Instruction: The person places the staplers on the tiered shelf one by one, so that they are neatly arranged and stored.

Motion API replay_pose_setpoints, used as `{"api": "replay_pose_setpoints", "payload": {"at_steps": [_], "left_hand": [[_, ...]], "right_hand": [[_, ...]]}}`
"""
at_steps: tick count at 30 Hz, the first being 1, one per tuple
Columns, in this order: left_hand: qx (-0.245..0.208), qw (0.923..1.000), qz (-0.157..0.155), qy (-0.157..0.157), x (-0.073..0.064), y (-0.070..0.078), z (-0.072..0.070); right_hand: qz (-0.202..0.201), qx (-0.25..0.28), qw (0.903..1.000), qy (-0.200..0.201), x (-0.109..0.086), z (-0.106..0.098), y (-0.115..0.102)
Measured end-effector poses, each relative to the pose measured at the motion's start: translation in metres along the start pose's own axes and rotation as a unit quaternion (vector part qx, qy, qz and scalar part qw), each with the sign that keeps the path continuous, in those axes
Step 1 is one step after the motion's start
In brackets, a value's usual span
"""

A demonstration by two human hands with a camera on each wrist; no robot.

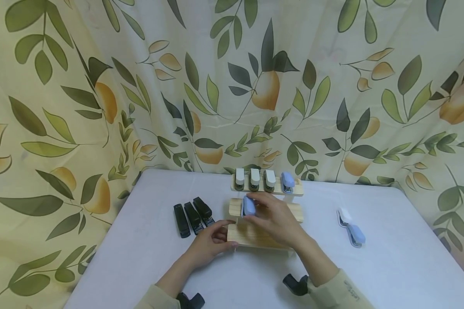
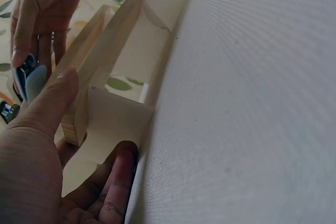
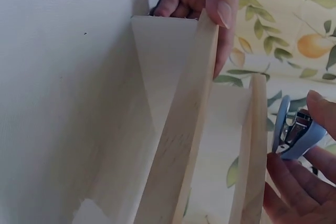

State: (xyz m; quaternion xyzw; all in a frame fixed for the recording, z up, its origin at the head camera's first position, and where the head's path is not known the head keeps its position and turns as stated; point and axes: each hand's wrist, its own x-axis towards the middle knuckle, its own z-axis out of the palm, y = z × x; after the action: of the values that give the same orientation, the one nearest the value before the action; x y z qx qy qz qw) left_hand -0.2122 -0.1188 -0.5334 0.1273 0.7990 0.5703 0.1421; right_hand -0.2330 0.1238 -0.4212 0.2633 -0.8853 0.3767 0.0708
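Observation:
A small blue stapler (image 1: 249, 207) is held between the thumb and fingers of my right hand (image 1: 274, 216), above the left part of the middle tier of a stepped wooden display stand (image 1: 257, 236). The right wrist view shows the stapler (image 3: 299, 132) tilted beside a board's edge, its metal inside visible. My left hand (image 1: 210, 241) grips the left end of the lowest board; its thumb lies along the wood in the left wrist view, other fingers curled by the white side panel (image 2: 118, 114). On the top tier stand three white staplers (image 1: 254, 179) and one blue stapler (image 1: 288, 182).
Three black staplers (image 1: 193, 217) lie left of the stand. On the right of the table (image 1: 402, 257) lie a white stapler (image 1: 344, 216) and another blue stapler (image 1: 356, 235), end to end. A fruit-patterned curtain (image 1: 255, 86) hangs behind the table.

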Motion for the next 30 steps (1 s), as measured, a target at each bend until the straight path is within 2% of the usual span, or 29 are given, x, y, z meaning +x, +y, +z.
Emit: {"api": "replay_pose_setpoints", "payload": {"at_steps": [30], "left_hand": [[-0.002, 1.0000, 0.005, -0.003, 0.000, 0.003, 0.000]], "right_hand": [[0.039, -0.010, 0.9992, -0.002, 0.006, 0.012, -0.003]]}}
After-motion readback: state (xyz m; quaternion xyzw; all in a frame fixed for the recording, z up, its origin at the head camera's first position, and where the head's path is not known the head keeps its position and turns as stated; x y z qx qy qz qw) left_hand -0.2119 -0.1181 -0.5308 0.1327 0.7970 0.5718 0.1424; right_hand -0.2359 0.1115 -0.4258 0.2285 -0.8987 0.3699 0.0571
